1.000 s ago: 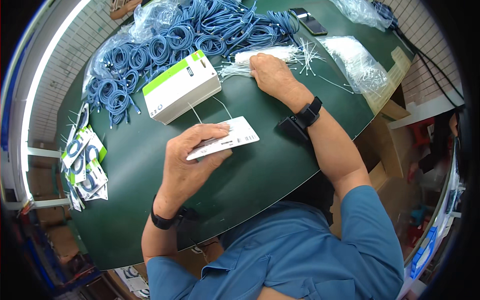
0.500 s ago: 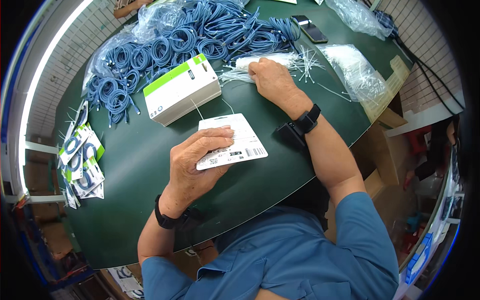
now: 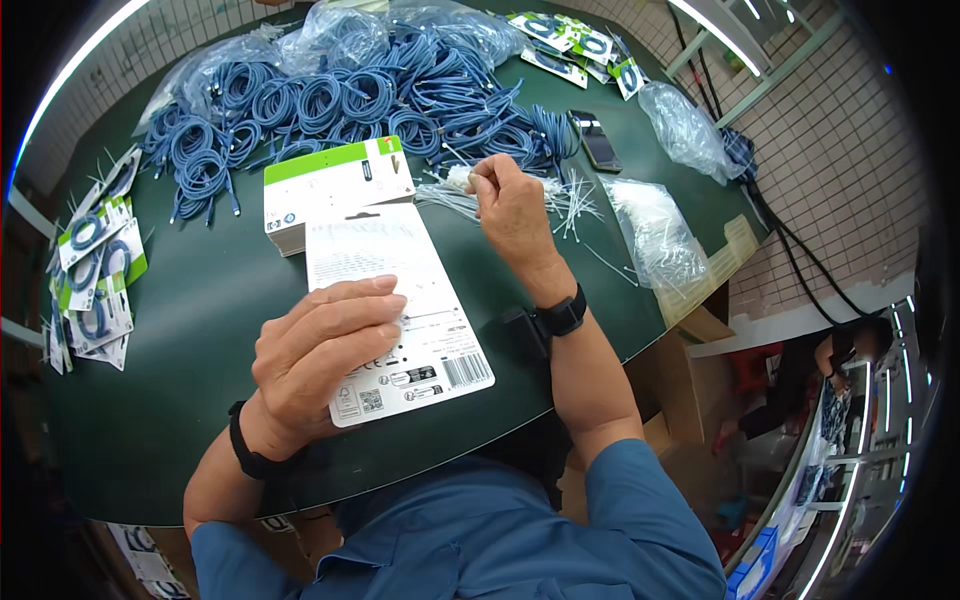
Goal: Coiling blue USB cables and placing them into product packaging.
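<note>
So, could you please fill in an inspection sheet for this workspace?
Surface: dark green table, curved front edge in this view.
Job's things: white printed card; stack of green-and-white cards beyond it; loose white ties; bag of ties.
Clutter: phone; crumpled clear plastic; carded cables at left and at far right.
Grips: left grip holds the card; right grip is at the loose ties, whether holding one is unclear.
Cables: coiled blue cables heaped along the far side; black cables beside the right edge.
Surroundings: tiled wall; another person in the right background.
</note>
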`<state>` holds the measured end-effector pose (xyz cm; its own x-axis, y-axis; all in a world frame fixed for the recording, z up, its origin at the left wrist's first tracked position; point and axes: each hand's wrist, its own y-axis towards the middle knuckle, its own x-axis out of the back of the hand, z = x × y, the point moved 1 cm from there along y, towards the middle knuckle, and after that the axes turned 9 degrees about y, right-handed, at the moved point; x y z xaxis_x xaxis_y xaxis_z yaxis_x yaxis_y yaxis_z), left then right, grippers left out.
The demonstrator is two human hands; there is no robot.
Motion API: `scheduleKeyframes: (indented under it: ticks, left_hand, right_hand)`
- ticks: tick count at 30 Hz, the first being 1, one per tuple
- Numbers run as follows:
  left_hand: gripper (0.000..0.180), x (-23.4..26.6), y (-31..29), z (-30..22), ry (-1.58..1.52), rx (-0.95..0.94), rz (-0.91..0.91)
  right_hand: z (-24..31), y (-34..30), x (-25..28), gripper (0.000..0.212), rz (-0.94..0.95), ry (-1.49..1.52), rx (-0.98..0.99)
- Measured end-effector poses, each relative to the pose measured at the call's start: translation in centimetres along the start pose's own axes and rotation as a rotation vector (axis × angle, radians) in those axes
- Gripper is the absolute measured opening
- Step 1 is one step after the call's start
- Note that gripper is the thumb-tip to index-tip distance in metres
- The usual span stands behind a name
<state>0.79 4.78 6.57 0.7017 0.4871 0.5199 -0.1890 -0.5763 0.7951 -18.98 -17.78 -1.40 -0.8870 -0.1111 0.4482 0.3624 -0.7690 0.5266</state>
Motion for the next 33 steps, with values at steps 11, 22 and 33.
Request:
scheduleKeyframes:
  ticks: [11, 22, 33]
  left_hand:
    - [0.033, 0.9, 0.1, 3.9, 0.319, 0.023, -0.207]
    - [0.035, 0.2, -0.6, 6.0, 0.384, -0.005, -0.159]
    - [0.038, -0.4, -1.4, 5.9, 0.310, -0.018, -0.136]
  right_hand:
    - [3.9, -1.0, -0.5, 0.009, -0.024, 0.104, 0.218]
    - [8.9, -3.0, 0.3, 0.017, 0.015, 0.504, 0.509]
    - [11.5, -4.8, -0.7, 0.023, 0.189, 0.690, 0.571]
